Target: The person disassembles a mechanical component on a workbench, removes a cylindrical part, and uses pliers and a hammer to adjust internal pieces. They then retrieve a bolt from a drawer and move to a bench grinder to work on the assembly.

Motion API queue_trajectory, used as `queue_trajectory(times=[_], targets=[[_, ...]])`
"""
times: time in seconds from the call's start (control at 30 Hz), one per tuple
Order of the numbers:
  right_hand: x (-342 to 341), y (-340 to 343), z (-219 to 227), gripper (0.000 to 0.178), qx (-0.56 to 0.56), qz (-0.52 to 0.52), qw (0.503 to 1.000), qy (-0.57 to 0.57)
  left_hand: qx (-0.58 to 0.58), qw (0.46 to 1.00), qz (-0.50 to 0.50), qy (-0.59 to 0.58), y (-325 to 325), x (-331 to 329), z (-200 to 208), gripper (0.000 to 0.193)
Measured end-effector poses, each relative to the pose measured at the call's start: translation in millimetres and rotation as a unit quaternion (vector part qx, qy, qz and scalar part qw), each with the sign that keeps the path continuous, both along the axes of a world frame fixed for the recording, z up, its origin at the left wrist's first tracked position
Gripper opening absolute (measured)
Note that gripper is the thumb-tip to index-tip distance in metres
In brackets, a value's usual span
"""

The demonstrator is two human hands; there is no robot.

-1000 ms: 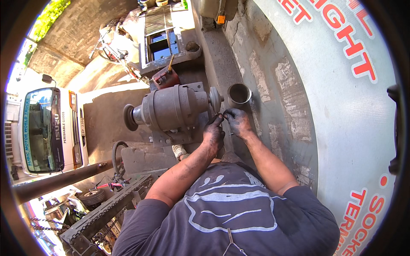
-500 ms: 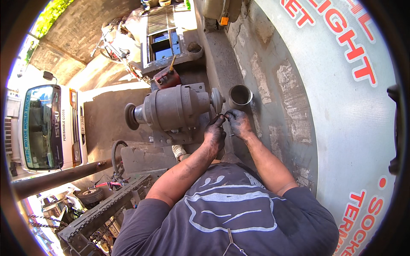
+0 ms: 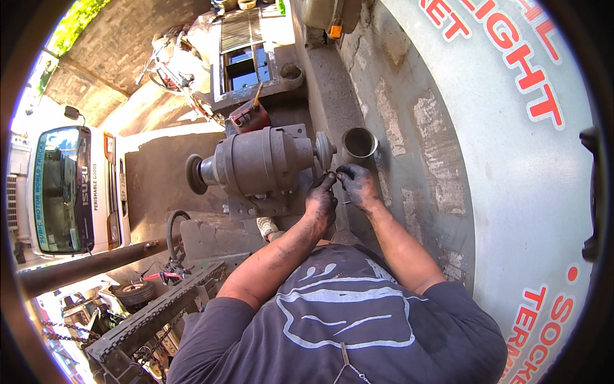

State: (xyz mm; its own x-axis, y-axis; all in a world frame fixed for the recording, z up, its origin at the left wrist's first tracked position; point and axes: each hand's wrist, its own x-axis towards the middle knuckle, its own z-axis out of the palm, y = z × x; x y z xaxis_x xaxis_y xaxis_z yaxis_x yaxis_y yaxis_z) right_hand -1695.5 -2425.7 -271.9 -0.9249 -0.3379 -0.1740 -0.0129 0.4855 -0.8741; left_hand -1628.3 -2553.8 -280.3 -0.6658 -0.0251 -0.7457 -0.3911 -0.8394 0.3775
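A grey bench grinder (image 3: 259, 160) stands in front of me, with one round wheel (image 3: 195, 174) at its left end and another wheel (image 3: 325, 151) at its right end. Just below the right wheel, my left hand (image 3: 322, 197) is closed, thumb and finger pinched together. Its blackened fingertips meet those of my right hand (image 3: 358, 185), which is also closed in a pinch. Whatever sits between them is too small to make out. A short thin pale piece (image 3: 347, 202) shows beside my right wrist. Beyond my right hand stands a round open metal can (image 3: 360, 143).
A red container (image 3: 251, 118) sits behind the grinder. On the right rises a worn wall (image 3: 441, 147) beside a large white sign panel (image 3: 511, 192). A steel frame with chain (image 3: 153, 313) and a brown pipe (image 3: 96, 265) lie lower left. A white truck (image 3: 77, 189) stands far left.
My hands have barely moved; the fingertips still meet below the right wheel. The grinder and can have stayed in place.
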Motion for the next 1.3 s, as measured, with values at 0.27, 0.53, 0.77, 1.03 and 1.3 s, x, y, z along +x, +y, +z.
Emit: queue_trajectory(times=[0.27, 0.53, 0.77, 1.03, 1.3], targets=[[-4.9, -2.4, 7.4, 0.022, 0.043, 0.008, 0.999, 0.007, 0.005, 1.000, 0.010, -0.001, 2.0, -1.6, -0.9, 0.024], [-5.4, -3.8, 11.3, 0.022, 0.051, 0.001, 0.999, -0.015, 0.008, 1.000, 0.003, 0.009, 2.3, -2.1, -5.6, 0.025], [-6.0, -2.2, 7.7, 0.026, 0.055, 0.004, 0.998, 0.010, 0.022, 1.000, 0.010, 0.009, 2.7, -2.1, -4.3, 0.024], [-8.4, -0.1, 2.9, 0.027, 0.052, 0.007, 0.999, -0.004, 0.016, 1.000, 0.004, 0.001, 3.6, -2.4, -4.6, 0.025], [-10.2, -0.5, -0.8, 0.029, 0.063, 0.015, 0.998, 0.007, 0.030, 0.999, 0.002, 0.030, 1.7, -0.9, -3.4, 0.021]])
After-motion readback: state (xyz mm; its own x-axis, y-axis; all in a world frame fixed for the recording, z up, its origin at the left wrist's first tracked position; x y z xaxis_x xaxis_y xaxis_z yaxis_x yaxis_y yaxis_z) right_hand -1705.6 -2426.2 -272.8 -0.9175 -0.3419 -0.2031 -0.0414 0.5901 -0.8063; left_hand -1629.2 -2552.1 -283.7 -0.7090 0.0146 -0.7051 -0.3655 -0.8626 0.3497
